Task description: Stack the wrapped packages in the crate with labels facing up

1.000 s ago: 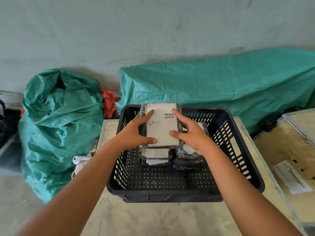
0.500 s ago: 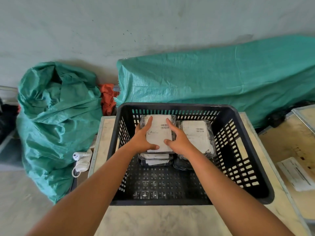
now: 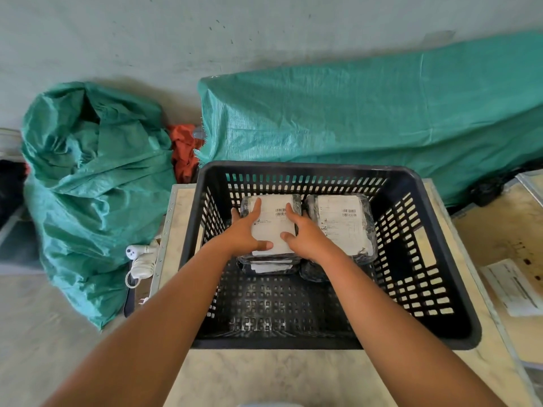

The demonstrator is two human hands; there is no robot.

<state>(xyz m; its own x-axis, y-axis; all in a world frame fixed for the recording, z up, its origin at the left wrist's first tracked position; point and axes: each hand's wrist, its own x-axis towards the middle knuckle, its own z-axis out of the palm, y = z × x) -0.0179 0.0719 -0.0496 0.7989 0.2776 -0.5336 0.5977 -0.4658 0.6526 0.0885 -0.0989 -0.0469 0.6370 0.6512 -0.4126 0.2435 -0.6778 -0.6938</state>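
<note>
Both bare forearms reach forward and down into a black perforated plastic crate (image 3: 435, 259) that stands on a pale marble-patterned desk (image 3: 264, 377). The left hand (image 3: 245, 233) lies on the left edge of a clear-wrapped package with a white barcode label (image 3: 271, 224), fingers stretched forward along its side and the thumb laid across the near edge of the label. The right hand (image 3: 305, 236) mirrors it on the package's right edge, fingers spread over the label and the thumb curled at the near corner. Each grip is a loose, flat-handed clasp on this package, pressing it between the two palms; neither hand is clenched.

The held package sits label up on top of a stack of similar wrapped packages (image 3: 269, 267) in the far left part of the crate, its edges roughly in line with those below. Just beside it to the right, a second wrapped package with a white label (image 3: 342, 227) tops another stack, also label up, and the right wrist passes over its near left corner. The near half of the crate floor is bare.

To the left of the desk a crumpled green woven sack (image 3: 91, 186) rests on the floor, with a white corded device (image 3: 141, 259) beside it. A green tarpaulin (image 3: 367, 118) covers something long against the wall behind the crate.
</note>
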